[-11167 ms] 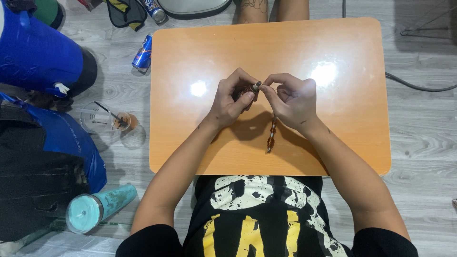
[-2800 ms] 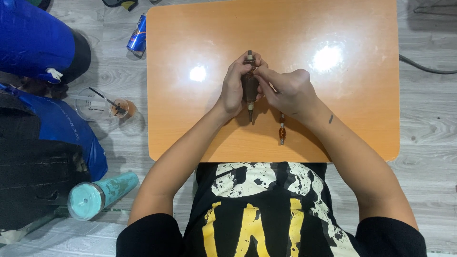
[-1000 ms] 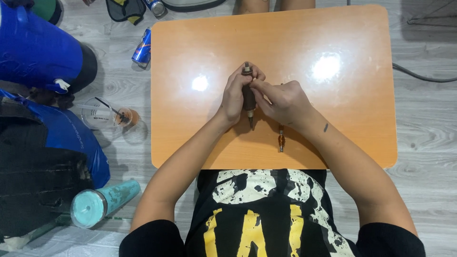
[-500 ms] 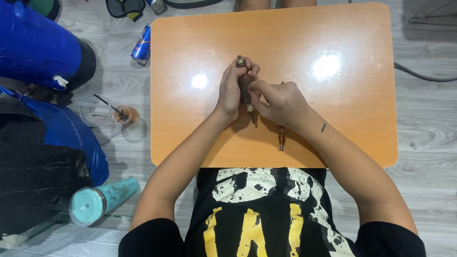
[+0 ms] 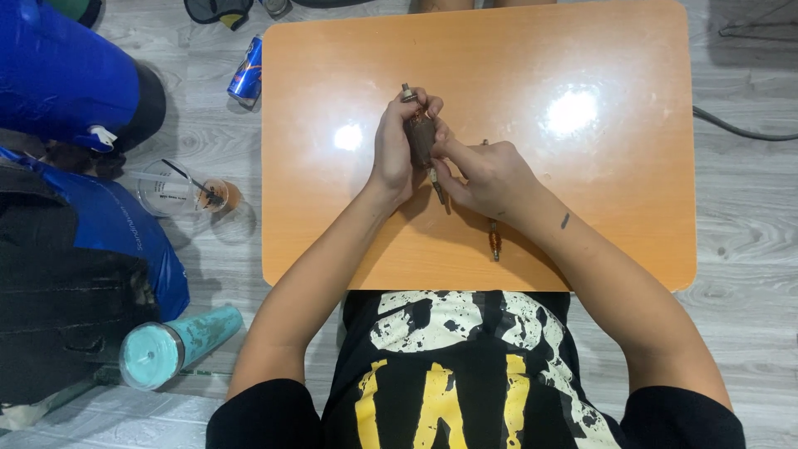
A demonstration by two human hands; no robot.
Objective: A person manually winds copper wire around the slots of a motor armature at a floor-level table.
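Orange laminate: the low table [image 5: 582,216] is glossy, with two bright glares of lamp light on it, and stands on a grey wood-grain floor [image 5: 748,166].
Around the table: a blue drink can [image 5: 246,71] lies near its far left corner; a clear cup with a straw [image 5: 176,188] sits on the floor to the left, with blue and black bags [image 5: 75,249] beside it and a teal tumbler [image 5: 173,346] on its side nearer the person. A dark cable [image 5: 736,129] trails off to the right.
Left hand [image 5: 397,150]: wrapped around a dark brown motor armature [image 5: 420,140], held above the tabletop, its metal shaft tip poking out past the fingers.
Right hand [image 5: 490,175]: fingers closed, pinching the lower end of the same armature from the side.
On the table: a second, thinner shaft piece with a copper-coloured end [image 5: 495,241] lies just under the right wrist.
Change: against half a second ago the armature sits much the same in the hands, both grips unchanged; the piece on the table has not moved.
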